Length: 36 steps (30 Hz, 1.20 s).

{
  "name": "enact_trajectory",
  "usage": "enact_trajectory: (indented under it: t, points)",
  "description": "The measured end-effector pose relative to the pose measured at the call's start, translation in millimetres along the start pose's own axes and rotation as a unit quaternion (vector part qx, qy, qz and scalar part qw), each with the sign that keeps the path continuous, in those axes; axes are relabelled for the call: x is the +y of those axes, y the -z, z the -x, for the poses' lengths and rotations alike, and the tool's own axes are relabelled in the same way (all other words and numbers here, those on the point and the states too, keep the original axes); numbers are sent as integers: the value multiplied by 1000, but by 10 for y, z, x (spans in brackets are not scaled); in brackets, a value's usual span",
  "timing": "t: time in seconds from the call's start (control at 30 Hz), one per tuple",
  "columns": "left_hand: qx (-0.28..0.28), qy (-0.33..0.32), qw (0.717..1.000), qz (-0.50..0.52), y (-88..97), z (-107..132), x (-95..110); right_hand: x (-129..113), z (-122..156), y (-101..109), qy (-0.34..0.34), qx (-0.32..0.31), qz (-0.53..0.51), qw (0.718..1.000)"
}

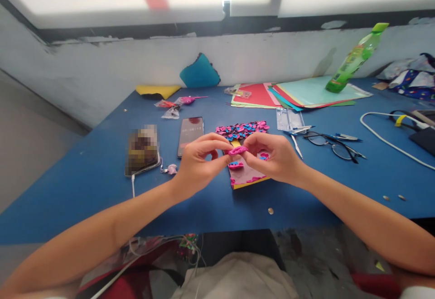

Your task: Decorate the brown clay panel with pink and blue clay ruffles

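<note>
Centrally: pink foam piece [238, 150], pinched at either end between fingers [214, 139] of left hand [196, 165] and right hand [276, 156], both sets clamped on it; held just above decorated card [246, 177] lying on blue surface [102, 167].

Both hands are pinching one small pink foam piece [238, 150] just above the pink card [245, 175]: the left hand [197, 165] is gripping its left end, the right hand [273, 156] its right. Beyond the card, pink and blue foam pieces [242, 129] are lying heaped; left of it a phone [190, 136] is lying, right of it glasses [331, 145].
</note>
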<state>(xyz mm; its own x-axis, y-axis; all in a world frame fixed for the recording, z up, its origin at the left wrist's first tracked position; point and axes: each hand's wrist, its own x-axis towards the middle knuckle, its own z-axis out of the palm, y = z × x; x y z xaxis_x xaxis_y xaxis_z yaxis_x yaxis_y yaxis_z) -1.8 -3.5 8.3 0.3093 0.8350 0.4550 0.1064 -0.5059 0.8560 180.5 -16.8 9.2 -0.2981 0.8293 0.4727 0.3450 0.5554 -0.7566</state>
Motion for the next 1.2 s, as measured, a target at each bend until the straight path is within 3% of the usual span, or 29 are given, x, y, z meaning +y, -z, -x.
enact_trajectory:
  t: [0.17,0.3,0.37,0.43,0.5,0.57,0.63,0.73,0.8,0.97,1.1,1.2]
  points:
    - [-19,-93,994,-61,-4,41,-2,23,-22,14,-31,30,15,999]
    - [-55,-186,971,-141,19,36,-35,46,-46,35,-61,54,26,996]
    - [-67,-261,937,-220,33,36,-72,52,-52,41,-72,64,15,995]
    - [-70,-334,884,-320,43,35,-116,48,-48,45,-73,58,-12,996]
    - [-53,-358,849,-385,45,31,-151,34,-38,46,-64,36,-44,996]
    - [-23,-320,865,-384,40,22,-159,17,-27,49,-56,3,-66,996]
    - [-10,-244,912,-329,35,11,-131,5,-22,55,-53,-30,-70,996]
    - [-46,-104,976,-188,31,1,-54,15,-25,63,-56,-60,-48,996]
    - [-67,-29,993,-92,22,3,-16,37,-27,58,-59,-56,-27,996]
    - [-74,83,993,30,-29,19,-16,108,-9,29,-3,-15,114,993]
    - [-105,158,979,72,-56,10,-14,173,-40,114,54,-93,247,963]
    - [-121,180,968,126,-66,-13,-16,227,-98,247,-12,-163,337,927]
